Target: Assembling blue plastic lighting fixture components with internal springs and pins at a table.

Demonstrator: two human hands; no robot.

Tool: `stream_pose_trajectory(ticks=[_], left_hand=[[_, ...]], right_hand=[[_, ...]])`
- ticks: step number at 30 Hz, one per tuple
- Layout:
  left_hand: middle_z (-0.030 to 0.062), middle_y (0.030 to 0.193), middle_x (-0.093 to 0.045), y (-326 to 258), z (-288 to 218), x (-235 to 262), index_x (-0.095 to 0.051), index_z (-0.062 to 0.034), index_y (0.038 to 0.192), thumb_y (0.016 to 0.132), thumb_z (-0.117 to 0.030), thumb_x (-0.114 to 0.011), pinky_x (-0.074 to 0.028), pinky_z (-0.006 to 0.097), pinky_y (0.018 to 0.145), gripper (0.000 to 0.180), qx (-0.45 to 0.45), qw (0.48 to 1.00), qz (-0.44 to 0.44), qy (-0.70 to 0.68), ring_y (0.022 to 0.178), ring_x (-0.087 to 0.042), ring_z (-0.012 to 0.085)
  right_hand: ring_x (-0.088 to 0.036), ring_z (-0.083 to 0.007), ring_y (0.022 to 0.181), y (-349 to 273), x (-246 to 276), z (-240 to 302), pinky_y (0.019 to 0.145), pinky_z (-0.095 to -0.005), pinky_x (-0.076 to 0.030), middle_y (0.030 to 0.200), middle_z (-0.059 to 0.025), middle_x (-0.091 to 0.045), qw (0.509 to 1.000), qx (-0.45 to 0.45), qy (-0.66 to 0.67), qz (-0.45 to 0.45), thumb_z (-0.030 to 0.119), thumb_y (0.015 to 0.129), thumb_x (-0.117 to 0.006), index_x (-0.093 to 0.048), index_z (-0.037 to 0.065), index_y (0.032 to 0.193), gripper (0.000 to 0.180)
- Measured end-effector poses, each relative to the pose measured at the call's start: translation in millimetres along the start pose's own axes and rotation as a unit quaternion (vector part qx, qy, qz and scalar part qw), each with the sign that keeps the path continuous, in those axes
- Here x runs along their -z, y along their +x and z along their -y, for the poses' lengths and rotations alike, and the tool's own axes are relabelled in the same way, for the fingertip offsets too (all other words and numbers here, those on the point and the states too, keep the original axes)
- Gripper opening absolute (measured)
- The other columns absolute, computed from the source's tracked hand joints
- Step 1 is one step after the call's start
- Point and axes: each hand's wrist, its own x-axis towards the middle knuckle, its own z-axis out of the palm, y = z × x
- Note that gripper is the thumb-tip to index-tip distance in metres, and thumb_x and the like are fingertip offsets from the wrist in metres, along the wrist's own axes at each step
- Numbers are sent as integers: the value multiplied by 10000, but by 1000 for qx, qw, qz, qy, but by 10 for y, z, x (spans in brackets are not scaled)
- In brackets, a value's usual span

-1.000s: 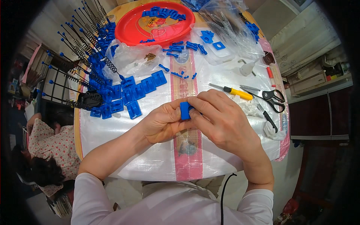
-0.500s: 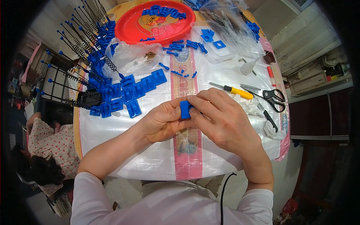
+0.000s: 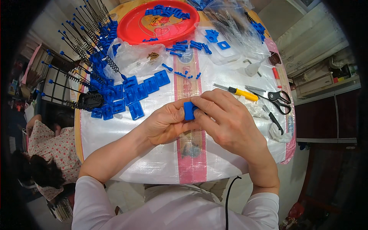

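Over the near middle of the table, a small blue plastic block [image 3: 188, 111] is held up between both hands. My left hand [image 3: 164, 123] pinches it from the left, thumb on its side and fingers underneath. My right hand [image 3: 228, 122] closes on it from the right, fingertips against its top and right side. Those fingers hide much of the block's right part. Beyond my left hand lie several blue rectangular bases [image 3: 151, 85]. Further off are small blue pegs [image 3: 188, 76] and longer blue pieces [image 3: 196, 45].
Blue parts with black springs and rods [image 3: 92, 63] crowd the left edge. A red tray [image 3: 124, 28] stands at the back, near brass-coloured screws [image 3: 153, 56] on a plastic bag. At right lie a yellow-handled screwdriver [image 3: 246, 94], scissors [image 3: 281, 100] and a knife [image 3: 274, 120]. Another person [image 3: 57, 153] is at left.
The blue block has tilted very slightly between my fingers. Both hands keep nearly the same place and hold.
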Motion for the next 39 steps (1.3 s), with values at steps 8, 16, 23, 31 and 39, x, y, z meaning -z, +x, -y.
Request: stream_pose_trajectory(ticks=[8,16,23,31,39], left_hand=[[130,1326,-556,9,4,-24,-378,21,1438,927,-197,-686,-484,425,1089,635,-13,1000,16,4,1243,-572,237],[137,1318,-559,22,1,-3,-385,25,1422,935,-176,-678,-475,426,1097,603,-6,1000,7,-1,1253,-568,243],[175,1349,-541,-8,4,-83,-368,35,1435,941,-182,-668,-459,432,1113,617,-10,1000,-4,-10,1287,-545,295],[245,1401,-501,12,-32,-68,-391,54,1416,905,-243,-701,-440,460,1129,668,2,1000,1,26,1305,-523,355],[227,1391,-513,17,-27,-106,-391,47,1418,916,-225,-694,-407,466,1156,645,-5,1000,-6,24,1325,-505,329]], right_hand=[[-612,-295,1004,12,-11,-1,917,-404,-512,1020,-149,-621,1000,-19,20,2,124,661,-638,-602,-22,835,230],[-607,-284,959,23,-58,-27,860,-389,-514,965,-117,-605,999,-28,21,-24,126,665,-668,-592,5,884,262],[-625,-313,986,17,-9,-26,869,-411,-517,1067,-125,-645,995,-78,55,-6,121,634,-789,-616,-4,1142,551],[-603,-343,977,-134,203,-331,852,-426,-496,1058,-148,-631,986,-119,113,-5,270,643,-851,-566,-12,1221,703],[-632,-259,857,-206,24,-419,756,-355,-520,938,-113,-633,974,-145,176,16,221,646,-858,-617,19,1159,603]])
